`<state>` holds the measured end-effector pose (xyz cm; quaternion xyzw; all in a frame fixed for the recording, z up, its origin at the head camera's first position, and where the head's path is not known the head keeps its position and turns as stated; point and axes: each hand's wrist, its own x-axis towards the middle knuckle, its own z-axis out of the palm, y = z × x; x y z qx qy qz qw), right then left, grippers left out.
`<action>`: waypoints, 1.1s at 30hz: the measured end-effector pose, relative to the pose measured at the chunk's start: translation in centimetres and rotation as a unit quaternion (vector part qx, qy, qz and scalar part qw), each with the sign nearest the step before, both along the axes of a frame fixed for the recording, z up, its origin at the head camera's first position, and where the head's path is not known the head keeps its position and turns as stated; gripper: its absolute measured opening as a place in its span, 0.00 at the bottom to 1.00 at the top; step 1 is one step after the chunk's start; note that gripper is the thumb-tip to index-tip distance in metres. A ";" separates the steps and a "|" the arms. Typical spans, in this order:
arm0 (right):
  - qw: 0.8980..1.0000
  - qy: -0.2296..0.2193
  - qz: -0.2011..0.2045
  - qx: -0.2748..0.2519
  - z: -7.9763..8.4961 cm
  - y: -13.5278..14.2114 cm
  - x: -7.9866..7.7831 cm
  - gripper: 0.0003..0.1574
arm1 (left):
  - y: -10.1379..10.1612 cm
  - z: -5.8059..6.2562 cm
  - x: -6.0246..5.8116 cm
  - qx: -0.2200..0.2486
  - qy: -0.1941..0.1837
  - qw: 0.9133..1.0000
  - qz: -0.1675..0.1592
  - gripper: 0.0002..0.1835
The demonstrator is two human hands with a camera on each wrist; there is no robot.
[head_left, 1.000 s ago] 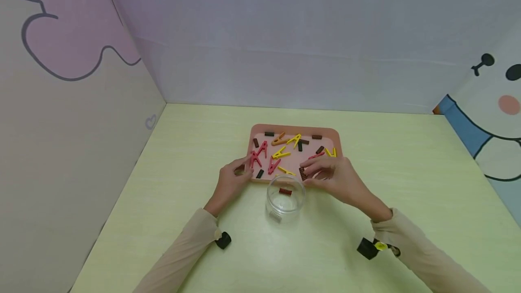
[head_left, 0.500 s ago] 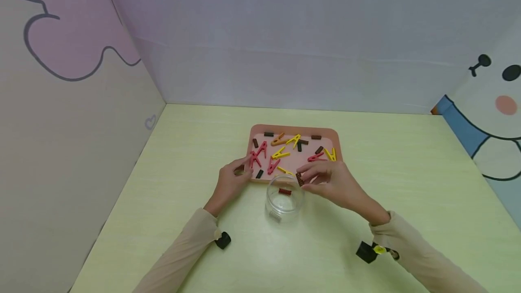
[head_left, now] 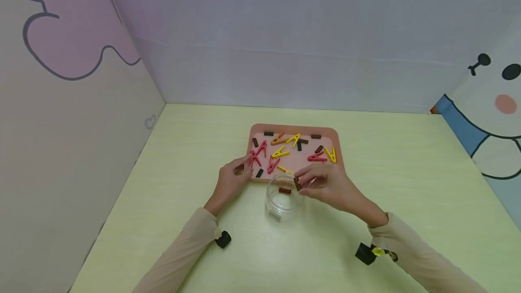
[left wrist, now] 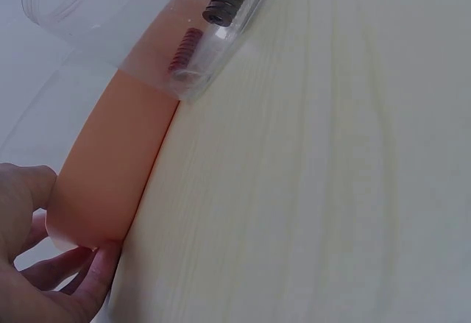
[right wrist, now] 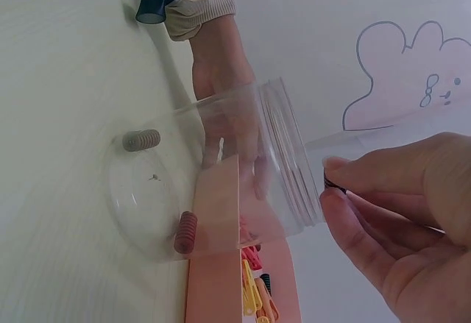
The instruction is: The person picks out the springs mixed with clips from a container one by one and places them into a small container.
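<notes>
Between thumb and fingers, my right hand (head_left: 327, 185) pinches a dark coil spring (head_left: 297, 184) at the mouth of a clear jar (right wrist: 221, 190). Only a small part of that spring (right wrist: 335, 184) shows in the right wrist view. Inside the jar lie a reddish spring (head_left: 285, 191) and a greyish one (right wrist: 141, 140). My left hand (head_left: 231, 185) grips the left front corner of a pink tray (left wrist: 110, 161), fingers at its rim and lower edge. On the tray lie several dark springs (head_left: 315, 136) and small pegs, such as a yellow one (head_left: 281, 152) and a red one (head_left: 317, 157).
The jar stands upright on the pale wood table (head_left: 195, 148), close in front of the tray. A grey-white wall (head_left: 285, 58) rises behind, and a printed panel (head_left: 81, 125) stands on the left. Black wrist cameras (head_left: 365, 253) sit by the cuffs.
My right hand has lifted the dark spring from the tray's front right and brought it left and nearer, to the jar's mouth. My left hand stays at the tray corner.
</notes>
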<state>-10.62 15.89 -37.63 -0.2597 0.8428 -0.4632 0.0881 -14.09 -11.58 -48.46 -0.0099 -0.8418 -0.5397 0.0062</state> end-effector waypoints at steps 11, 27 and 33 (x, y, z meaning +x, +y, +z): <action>0.999 0.028 0.007 0.025 -0.2 -0.3 -0.1 0.10 | 0.0 0.0 0.0 -0.003 -0.002 1.000 -0.001 0.23; 0.998 0.037 0.028 0.043 0.1 -0.7 -0.1 0.10 | 0.0 -0.1 0.0 0.003 -0.005 1.000 0.000 0.23; 0.998 0.056 0.016 0.031 0.2 -0.8 -0.1 0.11 | 0.0 0.0 0.0 0.005 0.001 1.000 0.001 0.23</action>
